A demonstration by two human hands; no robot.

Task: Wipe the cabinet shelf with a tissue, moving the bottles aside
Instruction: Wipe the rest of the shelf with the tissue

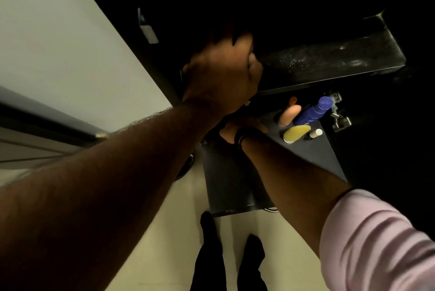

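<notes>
Bottles [303,117] are standing clustered just right of the right hand [244,126], whose grip cannot be told; the left hand [223,74], fingers curled, is pressing the upper shelf [329,60].

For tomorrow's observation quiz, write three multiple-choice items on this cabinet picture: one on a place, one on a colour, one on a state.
1. Where do the bottles stand?
A. lower shelf, right end
B. upper shelf
C. floor

2. What colour is the tallest bottle?
A. green
B. blue
C. white

3. How does the upper shelf look?
A. dusty, smeared
B. spotless
C. covered with paper

Key: 1 A, the bottles cluster on the lower shelf by the hinge. 2 B, the blue bottle leans there. 3 A, the upper shelf shows pale specks and streaks.
</notes>
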